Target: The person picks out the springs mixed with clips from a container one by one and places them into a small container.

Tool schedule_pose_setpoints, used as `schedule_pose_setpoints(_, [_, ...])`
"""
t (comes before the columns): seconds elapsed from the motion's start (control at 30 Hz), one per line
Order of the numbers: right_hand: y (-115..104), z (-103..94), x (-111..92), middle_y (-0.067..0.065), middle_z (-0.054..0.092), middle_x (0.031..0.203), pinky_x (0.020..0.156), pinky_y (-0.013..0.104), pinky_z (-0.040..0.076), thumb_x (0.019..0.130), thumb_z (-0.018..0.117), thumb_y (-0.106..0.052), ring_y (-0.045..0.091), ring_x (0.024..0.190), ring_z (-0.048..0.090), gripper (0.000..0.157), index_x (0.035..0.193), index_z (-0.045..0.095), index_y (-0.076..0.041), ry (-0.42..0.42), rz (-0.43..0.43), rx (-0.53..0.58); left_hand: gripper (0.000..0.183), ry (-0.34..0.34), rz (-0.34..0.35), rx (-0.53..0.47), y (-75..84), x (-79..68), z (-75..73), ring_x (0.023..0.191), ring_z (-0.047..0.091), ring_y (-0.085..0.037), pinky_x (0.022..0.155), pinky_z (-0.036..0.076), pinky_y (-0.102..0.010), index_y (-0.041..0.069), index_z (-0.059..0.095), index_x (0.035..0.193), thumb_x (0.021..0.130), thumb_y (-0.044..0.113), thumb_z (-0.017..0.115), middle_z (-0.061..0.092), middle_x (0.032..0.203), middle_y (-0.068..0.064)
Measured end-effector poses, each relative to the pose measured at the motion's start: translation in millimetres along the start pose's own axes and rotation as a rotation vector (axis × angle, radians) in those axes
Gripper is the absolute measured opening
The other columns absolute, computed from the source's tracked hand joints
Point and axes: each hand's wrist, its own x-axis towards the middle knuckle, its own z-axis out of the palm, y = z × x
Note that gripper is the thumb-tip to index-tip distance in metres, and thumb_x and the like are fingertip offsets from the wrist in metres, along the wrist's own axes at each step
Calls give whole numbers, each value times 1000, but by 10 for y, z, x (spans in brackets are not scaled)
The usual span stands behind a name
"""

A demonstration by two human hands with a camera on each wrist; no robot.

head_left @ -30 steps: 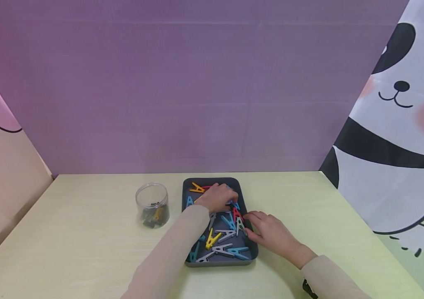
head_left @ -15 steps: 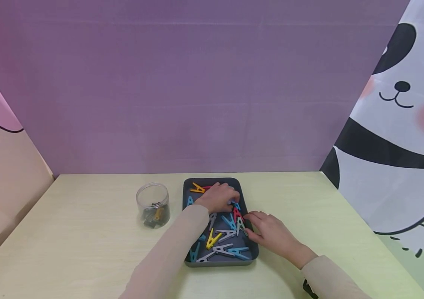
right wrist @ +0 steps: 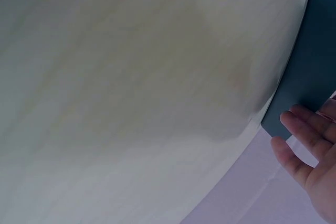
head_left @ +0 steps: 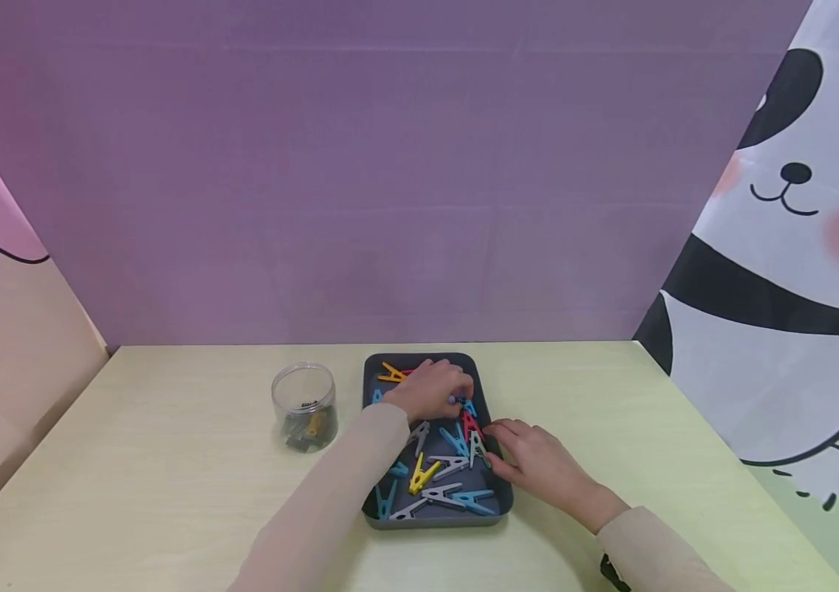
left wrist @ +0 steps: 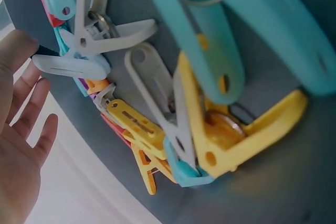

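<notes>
A dark grey tray (head_left: 434, 524) holds several clothespins in blue, grey, yellow, red and orange. Over its far part, my left hand (head_left: 430, 389) reaches in with thumb and fingers bent down. The left wrist view shows a pale blue clothespin (left wrist: 73, 65) with one end at the left thumb tip, pinched there; a small dark piece lies beside that tip. My right hand (head_left: 534, 460) rests against the tray's right side, fingers loosely extended; its fingertips touch the outer wall (right wrist: 310, 61) in the right wrist view.
Left of the tray stands a clear round jar (head_left: 304, 407) with dark pieces and an orange one inside. Both stand on a pale wooden table (head_left: 131, 460). A purple backdrop (head_left: 390, 181) rises behind, with a panda-printed cloth (head_left: 782, 271) on the right.
My left hand shifts slightly inside the tray, and a pale piece now shows under its thumb. A grey clothespin near the left wrist has turned a little. The right hand stays put.
</notes>
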Motion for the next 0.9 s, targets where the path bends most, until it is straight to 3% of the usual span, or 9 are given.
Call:
schedule_pose_setpoints(0.53, [15,18,-2,6,64,105,76,35,52,82,64,-31,18,93,61,35,107,61,-7,8,-12,-10,20,58,55,-30,4,-58,-129,85,50,-8,83,43,-28,21,63,102,83,26,66,60,93,9])
schedule_pose_setpoints(0.77, [13,18,1,6,64,106,76,36,51,82,64,-31,19,94,61,35,107,61,-7,10,-16,-8,19,94,99,-60,17,-119,-211,86,52,-10,85,43,-28,18,64,101,83,22,66,61,94,7])
schedule_pose_setpoints(0.9, [7,12,4,6,64,106,77,36,51,82,63,-31,19,95,61,35,108,61,-7,10,-12,-8,17,118,105,-30,23,-155,-250,89,51,-10,89,41,-32,20,63,99,83,22,65,61,95,8])
